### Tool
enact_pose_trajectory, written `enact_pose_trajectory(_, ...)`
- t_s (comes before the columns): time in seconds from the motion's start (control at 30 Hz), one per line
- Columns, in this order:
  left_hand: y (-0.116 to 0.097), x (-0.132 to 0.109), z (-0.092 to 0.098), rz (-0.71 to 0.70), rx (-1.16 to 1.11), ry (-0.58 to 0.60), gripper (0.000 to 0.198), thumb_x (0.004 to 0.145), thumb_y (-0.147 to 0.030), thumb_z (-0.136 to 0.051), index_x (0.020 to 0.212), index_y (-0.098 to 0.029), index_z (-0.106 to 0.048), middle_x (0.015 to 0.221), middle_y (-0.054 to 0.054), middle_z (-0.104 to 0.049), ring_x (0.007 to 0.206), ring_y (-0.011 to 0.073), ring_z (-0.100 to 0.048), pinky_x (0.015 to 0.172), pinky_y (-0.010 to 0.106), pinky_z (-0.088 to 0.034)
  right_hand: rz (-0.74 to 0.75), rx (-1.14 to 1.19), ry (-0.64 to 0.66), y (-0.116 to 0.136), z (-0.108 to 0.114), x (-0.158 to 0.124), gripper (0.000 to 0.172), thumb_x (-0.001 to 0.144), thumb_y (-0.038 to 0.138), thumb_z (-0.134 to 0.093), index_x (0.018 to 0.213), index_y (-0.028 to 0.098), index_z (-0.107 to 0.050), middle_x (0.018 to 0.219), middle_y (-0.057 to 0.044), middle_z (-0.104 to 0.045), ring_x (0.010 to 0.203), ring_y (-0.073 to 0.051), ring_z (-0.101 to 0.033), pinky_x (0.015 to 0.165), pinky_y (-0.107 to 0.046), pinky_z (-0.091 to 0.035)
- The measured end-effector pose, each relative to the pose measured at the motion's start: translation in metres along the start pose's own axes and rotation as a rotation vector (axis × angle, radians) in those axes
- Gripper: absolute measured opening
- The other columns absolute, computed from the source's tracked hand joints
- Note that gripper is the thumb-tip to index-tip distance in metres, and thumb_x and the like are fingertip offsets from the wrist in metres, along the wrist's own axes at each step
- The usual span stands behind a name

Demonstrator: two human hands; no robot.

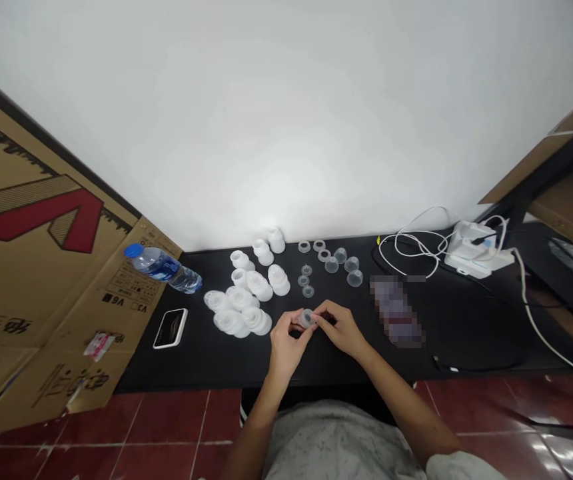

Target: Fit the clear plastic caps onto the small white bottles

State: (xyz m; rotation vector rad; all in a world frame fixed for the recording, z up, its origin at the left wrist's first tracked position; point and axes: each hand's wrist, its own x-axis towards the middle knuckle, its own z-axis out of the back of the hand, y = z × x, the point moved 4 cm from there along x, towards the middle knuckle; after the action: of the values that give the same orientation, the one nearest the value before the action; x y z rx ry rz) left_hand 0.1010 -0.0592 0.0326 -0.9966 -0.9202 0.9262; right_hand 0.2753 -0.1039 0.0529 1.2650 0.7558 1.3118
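Observation:
My left hand (286,345) and my right hand (340,328) meet over the black table top (206,373), both pinching a small clear plastic cup-shaped part (307,319). My fingers hide part of it. To the left of my hands lie several white translucent moulded pieces (240,300), some stacked in pairs. Beyond my fingertips are small clear plastic cups (341,263) and clear rings (304,247). The nearest white piece (256,320) sits just beyond my left hand, not touching it.
A water bottle with a blue cap (163,269) lies at the table's left, near a white-framed phone (170,328). White cables and a white power strip (476,250) lie at the right. A blurred patch (396,310) covers something on the table. Flattened cardboard (41,247) leans at the left.

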Motion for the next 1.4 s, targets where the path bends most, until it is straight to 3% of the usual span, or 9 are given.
enact_pose_trajectory(0.2, 0.001, 0.000, 0.000, -0.014, -0.007, 0.057, 0.037, 0.093, -0.040, -0.084, 0.123, -0.019, -0.075, 0.106, 0.008, -0.081, 0.085, 0.0197, -0.077, 0.083, 0.036, -0.066, -0.109, 0.070, -0.079, -0.010, 0.000, 0.000, 0.028, 0.103, 0.048, -0.070, 0.093, 0.023, -0.074, 0.083, -0.003, -0.074, 0.072, -0.019, -0.067, 0.064, -0.030, -0.053)
enact_pose_trajectory(0.3, 0.003, -0.001, 0.002, -0.033, 0.026, 0.042, 0.037, 0.094, -0.040, -0.083, 0.124, -0.020, -0.075, 0.100, 0.006, -0.081, 0.078, 0.0181, -0.073, 0.079, 0.034, -0.064, -0.135, 0.100, -0.075, -0.012, -0.001, 0.000, 0.031, 0.103, 0.052, -0.070, 0.093, 0.023, -0.073, 0.082, -0.002, -0.072, 0.069, -0.018, -0.066, 0.062, -0.029, -0.052)
enact_pose_trajectory(0.53, 0.006, -0.004, 0.004, 0.007, 0.087, -0.023, 0.040, 0.092, -0.043, -0.085, 0.122, -0.020, -0.075, 0.086, 0.003, -0.082, 0.065, 0.0156, -0.063, 0.066, 0.029, -0.054, 0.004, 0.038, 0.007, 0.001, 0.000, -0.001, 0.028, 0.107, 0.047, -0.068, 0.094, 0.023, -0.073, 0.087, -0.004, -0.073, 0.077, -0.019, -0.068, 0.072, -0.031, -0.053)
enact_pose_trajectory(0.7, 0.003, -0.002, 0.005, -0.006, 0.084, -0.029, 0.040, 0.091, -0.047, -0.085, 0.118, -0.019, -0.076, 0.092, 0.006, -0.083, 0.069, 0.0163, -0.067, 0.066, 0.029, -0.056, 0.021, 0.010, -0.011, 0.003, 0.000, 0.000, 0.029, 0.108, 0.047, -0.066, 0.094, 0.023, -0.072, 0.086, -0.004, -0.072, 0.076, -0.019, -0.067, 0.071, -0.031, -0.053)
enact_pose_trajectory(0.83, 0.000, -0.001, 0.006, -0.057, 0.105, -0.014, 0.038, 0.092, -0.045, -0.084, 0.121, -0.021, -0.077, 0.095, 0.005, -0.081, 0.074, 0.0172, -0.068, 0.073, 0.031, -0.059, -0.005, 0.028, 0.001, -0.004, -0.002, -0.001, 0.026, 0.101, 0.049, -0.076, 0.107, 0.023, -0.074, 0.087, -0.002, -0.072, 0.072, -0.017, -0.065, 0.066, -0.029, -0.052)
enact_pose_trajectory(0.93, -0.002, -0.003, 0.006, -0.074, 0.129, -0.019, 0.039, 0.092, -0.045, -0.084, 0.123, -0.022, -0.079, 0.097, 0.006, -0.083, 0.074, 0.0186, -0.068, 0.074, 0.033, -0.059, 0.019, -0.002, 0.023, -0.004, -0.002, -0.002, 0.024, 0.104, 0.047, -0.074, 0.099, 0.023, -0.076, 0.085, -0.002, -0.072, 0.071, -0.018, -0.065, 0.067, -0.030, -0.050)
enact_pose_trajectory(1.1, -0.005, -0.005, 0.004, -0.043, 0.129, -0.009, 0.038, 0.094, -0.043, -0.083, 0.123, -0.020, -0.078, 0.083, 0.002, -0.080, 0.072, 0.0190, -0.070, 0.074, 0.033, -0.059, 0.124, -0.045, 0.029, 0.006, -0.001, -0.003, 0.029, 0.109, 0.044, -0.065, 0.091, 0.023, -0.074, 0.080, -0.003, -0.070, 0.071, -0.019, -0.065, 0.069, -0.031, -0.049)
enact_pose_trajectory(1.3, -0.002, -0.003, 0.005, -0.096, 0.218, 0.031, 0.034, 0.094, -0.041, -0.083, 0.124, -0.025, -0.078, 0.104, 0.007, -0.084, 0.087, 0.0233, -0.076, 0.079, 0.035, -0.060, 0.065, -0.037, -0.028, 0.001, -0.001, -0.004, 0.029, 0.108, 0.045, -0.066, 0.089, 0.024, -0.074, 0.081, -0.004, -0.073, 0.073, -0.020, -0.067, 0.070, -0.032, -0.051)
enact_pose_trajectory(1.4, 0.002, -0.001, 0.005, -0.141, 0.240, 0.048, 0.036, 0.095, -0.039, -0.083, 0.128, -0.026, -0.078, 0.111, 0.008, -0.083, 0.085, 0.0227, -0.073, 0.079, 0.036, -0.060, -0.009, 0.002, -0.060, -0.006, -0.001, -0.003, 0.025, 0.105, 0.043, -0.068, 0.090, 0.023, -0.074, 0.080, -0.003, -0.075, 0.071, -0.020, -0.067, 0.068, -0.031, -0.051)
